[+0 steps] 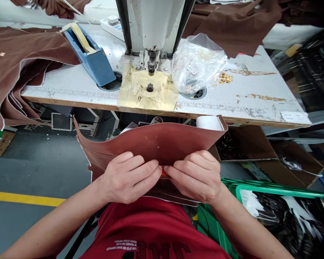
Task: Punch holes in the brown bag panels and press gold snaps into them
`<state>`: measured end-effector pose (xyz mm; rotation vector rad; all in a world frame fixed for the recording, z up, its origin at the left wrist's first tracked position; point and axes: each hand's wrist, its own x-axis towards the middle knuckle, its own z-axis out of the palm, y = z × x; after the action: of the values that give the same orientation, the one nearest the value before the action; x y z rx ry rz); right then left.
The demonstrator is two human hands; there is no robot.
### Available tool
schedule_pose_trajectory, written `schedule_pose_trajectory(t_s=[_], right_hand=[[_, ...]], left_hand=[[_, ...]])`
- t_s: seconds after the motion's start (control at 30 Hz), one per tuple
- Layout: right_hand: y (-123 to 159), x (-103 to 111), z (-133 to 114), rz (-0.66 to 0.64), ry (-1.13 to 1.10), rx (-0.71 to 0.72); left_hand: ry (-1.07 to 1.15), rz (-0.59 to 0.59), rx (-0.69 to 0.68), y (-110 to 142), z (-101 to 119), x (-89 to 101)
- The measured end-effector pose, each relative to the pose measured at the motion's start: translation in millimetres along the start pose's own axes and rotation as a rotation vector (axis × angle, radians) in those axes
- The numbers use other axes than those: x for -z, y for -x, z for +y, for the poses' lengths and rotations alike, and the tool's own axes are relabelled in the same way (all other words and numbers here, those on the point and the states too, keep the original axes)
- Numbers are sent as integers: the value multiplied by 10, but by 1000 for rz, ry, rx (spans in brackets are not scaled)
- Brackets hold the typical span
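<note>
A sheet of brown leather point(151, 140) is spread across my lap in front of the table, its far part standing up in a curve. My left hand point(132, 176) is closed on the leather from the left, and my right hand point(196, 176) grips it from the right. The two sets of fingertips nearly meet. Between them a small orange-red patch point(164, 170) shows; what it is I cannot make out. A white roll or sheet point(209, 123) sits at the leather's upper right corner.
Beyond the leather stands a press point(152, 64) over a lower die point(150, 87). A blue tape dispenser point(94, 63) and brown leather pieces point(18, 50) lie left. A clear plastic bag point(197, 64) and gold fittings point(223, 78) lie right. A green crate point(286, 194) stands lower right.
</note>
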<state>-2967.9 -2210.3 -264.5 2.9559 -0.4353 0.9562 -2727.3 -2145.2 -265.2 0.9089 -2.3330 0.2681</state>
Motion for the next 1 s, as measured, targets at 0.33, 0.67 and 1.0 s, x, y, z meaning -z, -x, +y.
schedule_pose_trajectory(t_s=[0.33, 0.67, 1.0], right_hand=[[-863, 404, 353, -266, -735, -644], [-702, 210, -24, -243, -1214, -860], [-635, 243, -163, -281, -1080, -747]], left_hand=[[836, -304, 701, -698, -572, 377], [1147, -324, 877, -365, -304, 517], [1144, -239, 833, -207, -118, 498]])
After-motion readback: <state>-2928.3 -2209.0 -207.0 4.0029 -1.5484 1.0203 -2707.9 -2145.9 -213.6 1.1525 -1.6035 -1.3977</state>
